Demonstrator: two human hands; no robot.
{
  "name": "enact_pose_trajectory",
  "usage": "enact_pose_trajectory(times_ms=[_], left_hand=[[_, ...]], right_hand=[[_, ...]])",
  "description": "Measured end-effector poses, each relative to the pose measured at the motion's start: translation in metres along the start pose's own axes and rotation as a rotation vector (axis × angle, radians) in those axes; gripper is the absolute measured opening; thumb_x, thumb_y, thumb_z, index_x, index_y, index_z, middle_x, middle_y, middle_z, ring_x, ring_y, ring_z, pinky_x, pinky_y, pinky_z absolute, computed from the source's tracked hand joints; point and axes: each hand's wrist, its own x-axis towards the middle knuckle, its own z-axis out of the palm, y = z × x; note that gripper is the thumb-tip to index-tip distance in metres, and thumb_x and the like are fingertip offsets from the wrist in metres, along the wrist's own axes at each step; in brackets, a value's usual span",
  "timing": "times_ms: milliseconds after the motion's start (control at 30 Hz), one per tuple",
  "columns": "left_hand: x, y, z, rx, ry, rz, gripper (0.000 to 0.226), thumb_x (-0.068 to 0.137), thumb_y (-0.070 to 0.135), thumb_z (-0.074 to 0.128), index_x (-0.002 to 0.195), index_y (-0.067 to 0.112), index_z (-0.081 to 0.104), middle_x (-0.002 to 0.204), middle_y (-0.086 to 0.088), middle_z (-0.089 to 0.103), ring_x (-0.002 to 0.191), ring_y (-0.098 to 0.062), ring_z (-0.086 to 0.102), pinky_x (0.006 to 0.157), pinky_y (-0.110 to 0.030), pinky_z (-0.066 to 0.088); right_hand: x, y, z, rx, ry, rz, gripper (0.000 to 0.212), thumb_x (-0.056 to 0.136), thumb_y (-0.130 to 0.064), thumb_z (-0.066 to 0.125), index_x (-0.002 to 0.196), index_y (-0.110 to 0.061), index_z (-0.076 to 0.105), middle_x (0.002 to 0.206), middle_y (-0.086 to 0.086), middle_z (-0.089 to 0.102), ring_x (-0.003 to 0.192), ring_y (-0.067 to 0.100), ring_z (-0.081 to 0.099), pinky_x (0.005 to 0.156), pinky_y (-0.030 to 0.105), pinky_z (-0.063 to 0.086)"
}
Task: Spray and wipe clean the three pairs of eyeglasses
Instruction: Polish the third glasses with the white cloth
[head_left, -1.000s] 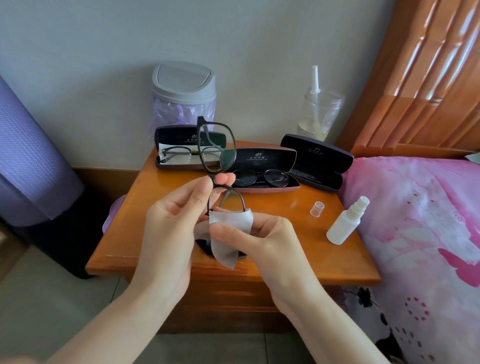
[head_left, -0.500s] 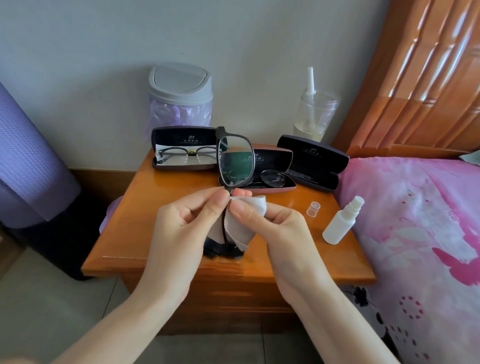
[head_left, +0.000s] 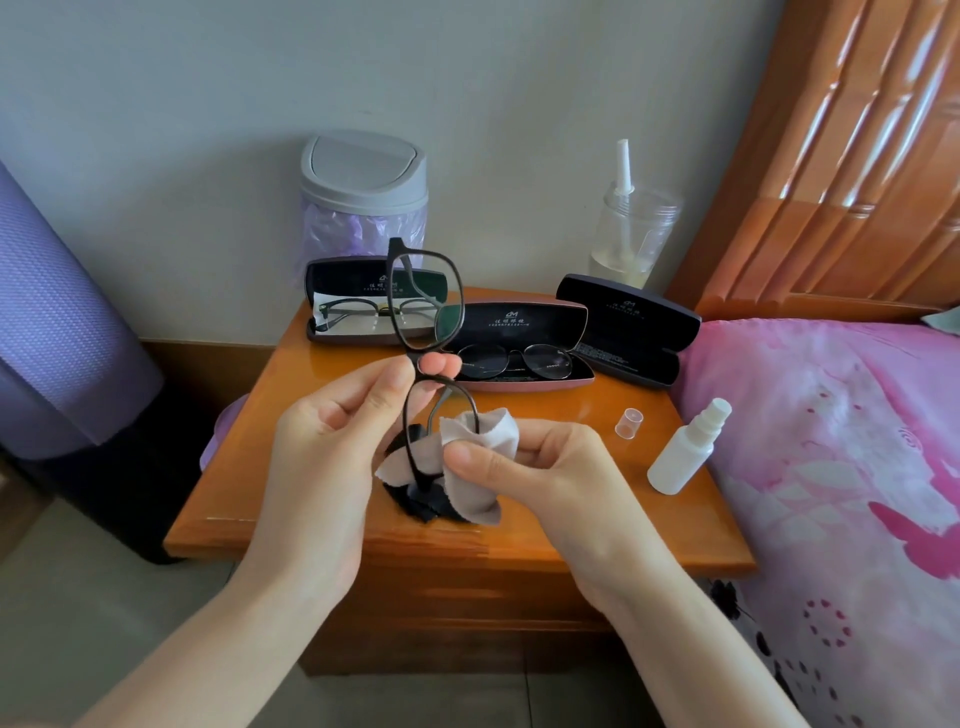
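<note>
My left hand (head_left: 332, 441) pinches the bridge of black-framed glasses (head_left: 410, 312), held upright with one lens above the other. My right hand (head_left: 540, 467) presses a grey cleaning cloth (head_left: 483, 457) around the lower lens. A second pair with thin dark frames (head_left: 358, 312) lies in an open case at the back left. A third, round wire pair (head_left: 514, 361) lies in the middle open case. A small white spray bottle (head_left: 685, 449) lies uncapped at the table's right edge, its clear cap (head_left: 628, 423) standing beside it.
An empty open black case (head_left: 628, 327) sits at the back right of the wooden nightstand (head_left: 260, 467). Behind stand a grey-lidded bin (head_left: 363, 192) and a clear jar (head_left: 634, 234). A pink bedspread (head_left: 841, 467) borders the right; a purple mat (head_left: 57, 322) leans at left.
The glasses have tilted and shifted slightly left. My right hand has moved the cloth down from the bridge onto the lower lens, where it now bunches around the rim.
</note>
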Motion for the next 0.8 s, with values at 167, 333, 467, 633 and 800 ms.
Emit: enact_pose_trajectory(times_ms=[167, 333, 467, 633, 800], left_hand=[[0.000, 0.003, -0.003, 0.124, -0.091, 0.028, 0.025, 0.083, 0.031, 0.053, 0.085, 0.026, 0.078, 0.095, 0.007, 0.076, 0.100, -0.006, 0.068, 0.086, -0.019, 0.050], [-0.002, 0.003, 0.002, 0.202, -0.213, -0.007, 0.023, 0.085, 0.024, 0.053, 0.088, 0.016, 0.075, 0.091, 0.008, 0.076, 0.086, 0.001, 0.069, 0.067, -0.002, 0.046], [-0.001, 0.003, 0.003, 0.253, -0.256, -0.012, 0.022, 0.086, 0.022, 0.053, 0.086, 0.018, 0.074, 0.086, 0.012, 0.076, 0.078, 0.002, 0.069, 0.063, 0.000, 0.044], [-0.001, 0.000, 0.003, 0.303, -0.261, -0.014, 0.014, 0.079, 0.030, 0.057, 0.080, 0.031, 0.071, 0.078, 0.020, 0.074, 0.076, 0.011, 0.066, 0.062, 0.003, 0.042], [0.000, -0.002, 0.001, 0.397, -0.333, 0.043, 0.018, 0.082, 0.031, 0.056, 0.089, 0.028, 0.073, 0.087, 0.017, 0.075, 0.087, 0.005, 0.068, 0.072, -0.003, 0.046]], right_hand=[[0.002, -0.007, -0.016, -0.058, 0.142, -0.136, 0.010, 0.079, -0.022, 0.065, 0.077, -0.016, 0.074, 0.069, -0.009, 0.072, 0.070, -0.002, 0.067, 0.067, 0.008, 0.048], [0.007, -0.006, -0.032, -0.026, 0.317, -0.208, 0.022, 0.075, -0.035, 0.063, 0.084, -0.018, 0.076, 0.082, 0.001, 0.075, 0.084, 0.012, 0.069, 0.085, 0.032, 0.054], [0.008, -0.007, -0.034, -0.037, 0.292, -0.206, 0.025, 0.077, -0.035, 0.061, 0.088, -0.018, 0.075, 0.087, 0.002, 0.076, 0.090, 0.015, 0.070, 0.092, 0.038, 0.053], [0.008, -0.006, -0.028, -0.036, 0.182, -0.197, 0.018, 0.079, -0.030, 0.061, 0.078, -0.018, 0.075, 0.077, 0.000, 0.075, 0.085, 0.012, 0.069, 0.087, 0.021, 0.051], [0.008, -0.004, -0.020, 0.011, 0.130, -0.141, 0.013, 0.076, -0.018, 0.070, 0.082, -0.009, 0.076, 0.076, 0.012, 0.074, 0.080, 0.015, 0.070, 0.075, 0.012, 0.049]])
